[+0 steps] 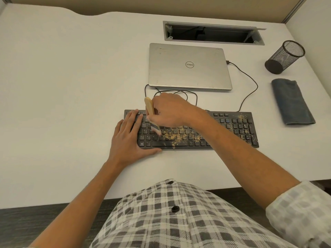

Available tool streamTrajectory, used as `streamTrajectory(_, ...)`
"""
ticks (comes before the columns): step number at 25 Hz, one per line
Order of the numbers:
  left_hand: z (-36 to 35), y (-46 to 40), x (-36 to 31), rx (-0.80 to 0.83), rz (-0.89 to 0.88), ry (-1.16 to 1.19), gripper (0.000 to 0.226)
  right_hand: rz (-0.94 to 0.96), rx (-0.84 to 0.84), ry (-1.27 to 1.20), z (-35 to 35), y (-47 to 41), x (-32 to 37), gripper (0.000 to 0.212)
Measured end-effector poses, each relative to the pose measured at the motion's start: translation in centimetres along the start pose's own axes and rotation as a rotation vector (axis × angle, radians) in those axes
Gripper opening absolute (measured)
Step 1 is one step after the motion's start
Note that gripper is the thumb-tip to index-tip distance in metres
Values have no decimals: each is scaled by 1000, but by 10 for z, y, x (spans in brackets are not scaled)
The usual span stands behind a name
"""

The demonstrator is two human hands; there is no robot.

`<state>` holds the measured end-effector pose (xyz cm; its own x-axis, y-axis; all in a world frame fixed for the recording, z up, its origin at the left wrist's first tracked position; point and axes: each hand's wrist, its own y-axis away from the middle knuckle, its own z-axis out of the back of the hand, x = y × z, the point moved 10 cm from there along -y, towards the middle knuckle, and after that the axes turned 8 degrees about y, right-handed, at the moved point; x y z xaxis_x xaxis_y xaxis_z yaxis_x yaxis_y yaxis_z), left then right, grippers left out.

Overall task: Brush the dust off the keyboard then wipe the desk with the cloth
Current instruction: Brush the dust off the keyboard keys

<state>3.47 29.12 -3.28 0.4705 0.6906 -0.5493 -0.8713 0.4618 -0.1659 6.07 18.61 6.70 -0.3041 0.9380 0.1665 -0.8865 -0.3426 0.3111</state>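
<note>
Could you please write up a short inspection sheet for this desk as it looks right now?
Surface: white desk, with a few dust specks beside the keyboard's near edge.
Job's things: black keyboard with tan dust over its middle and right keys; brush with bristles on the keys; folded blue cloth lying untouched at the right.
Clutter: closed laptop; mesh pen cup.
Hands: left hand flat on the keyboard's left end; right hand grips the brush.
Cables: black cable from laptop to keyboard.
Surroundings: open cable tray; beige partition.
</note>
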Motion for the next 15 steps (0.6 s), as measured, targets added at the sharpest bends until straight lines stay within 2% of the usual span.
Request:
streamTrajectory(3,1,0,0,-11,7,-3,127,0,86,20,-6,0,0,31)
streamTrajectory(7,0,0,0,-7,-4,-5,126,-10,-95,11,5,-4,4,28)
streamTrajectory(11,0,0,1,7,14,-3,127,1,50,28,-11,1,5,31)
streamTrajectory(15,1,0,0,1,5,6,125,-4,-113,-95,2,-3,4,23)
